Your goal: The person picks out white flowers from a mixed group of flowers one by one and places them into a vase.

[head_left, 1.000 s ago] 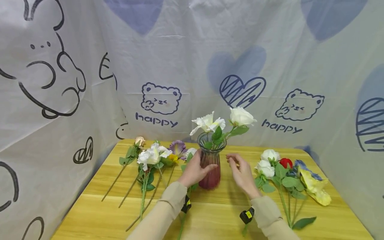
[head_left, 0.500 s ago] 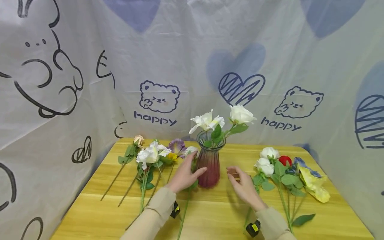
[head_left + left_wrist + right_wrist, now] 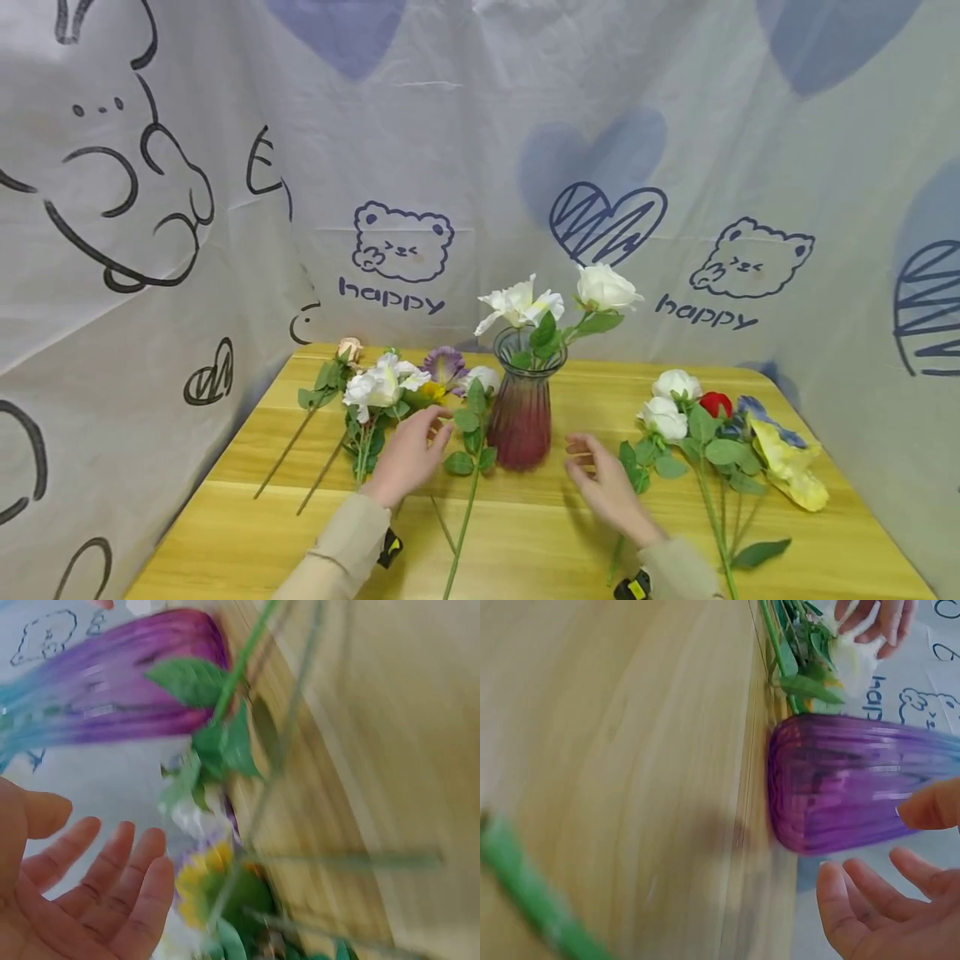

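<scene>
A ribbed glass vase [image 3: 522,417], smoky grey above and purple-pink below, stands upright near the middle of the table. In it are a white lily-like flower [image 3: 519,303] and a white rose [image 3: 606,288]. My left hand [image 3: 412,450] hovers left of the vase with relaxed fingers, holding nothing, over the flowers lying there. In the left wrist view a yellow sunflower [image 3: 225,885] lies beyond its fingertips. To the right of the vase, my right hand [image 3: 606,487] is loosely curved, with nothing in it. A leafy green stem [image 3: 471,492] lies between the left hand and the vase.
On the left lie a pale pink rose [image 3: 349,351], a white flower [image 3: 384,385] and a purple flower [image 3: 446,368]. On the right are white roses [image 3: 666,419], a red flower [image 3: 716,406] and a yellow flower [image 3: 789,467]. A printed curtain [image 3: 465,167] rises behind the table.
My left hand has let go of the vase and moved left, over the flowers there. The right hand has lowered slightly toward me. The vase stays in nearly the same place.
</scene>
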Tool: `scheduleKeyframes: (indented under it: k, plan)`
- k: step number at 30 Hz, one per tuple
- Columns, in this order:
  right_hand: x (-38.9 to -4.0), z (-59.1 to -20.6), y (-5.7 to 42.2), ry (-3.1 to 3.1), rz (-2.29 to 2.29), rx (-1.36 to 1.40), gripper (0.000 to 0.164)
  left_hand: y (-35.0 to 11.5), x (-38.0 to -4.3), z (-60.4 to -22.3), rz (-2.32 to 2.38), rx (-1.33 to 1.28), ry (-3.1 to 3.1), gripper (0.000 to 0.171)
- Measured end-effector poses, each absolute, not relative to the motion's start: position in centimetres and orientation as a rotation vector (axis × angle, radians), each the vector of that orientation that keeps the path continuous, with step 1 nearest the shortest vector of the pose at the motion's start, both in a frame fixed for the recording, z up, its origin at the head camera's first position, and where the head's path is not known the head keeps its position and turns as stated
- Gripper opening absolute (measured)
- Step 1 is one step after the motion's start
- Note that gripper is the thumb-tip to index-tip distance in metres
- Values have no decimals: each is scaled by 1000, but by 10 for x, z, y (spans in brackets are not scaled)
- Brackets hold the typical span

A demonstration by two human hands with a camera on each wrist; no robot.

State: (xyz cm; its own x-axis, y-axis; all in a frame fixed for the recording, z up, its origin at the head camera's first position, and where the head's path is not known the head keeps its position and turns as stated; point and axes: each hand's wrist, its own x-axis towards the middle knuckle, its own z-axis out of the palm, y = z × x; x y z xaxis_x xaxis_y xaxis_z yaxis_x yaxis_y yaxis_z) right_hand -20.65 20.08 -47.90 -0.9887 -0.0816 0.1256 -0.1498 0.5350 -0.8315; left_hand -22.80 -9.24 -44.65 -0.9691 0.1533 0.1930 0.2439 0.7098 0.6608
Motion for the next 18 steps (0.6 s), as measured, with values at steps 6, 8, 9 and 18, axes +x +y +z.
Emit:
scheduleKeyframes:
  k: [6, 8, 9, 18]
  plan:
    - [-200, -475, 179, -2611, 1516, 257, 35, -121, -218, -451, -1036, -156, -2822, 23]
    - [-198, -472, 169, -2592, 1553, 291, 34, -127, -216, -453, -1029, -117, -2841, 24]
    - [-196, -471, 164, -2588, 1575, 308, 34, -130, -214, -454, -1018, -110, -2850, 24]
    - [-197, -471, 124, -2678, 1661, 572, 32, -139, -211, -460, -1155, -118, -2911, 24]
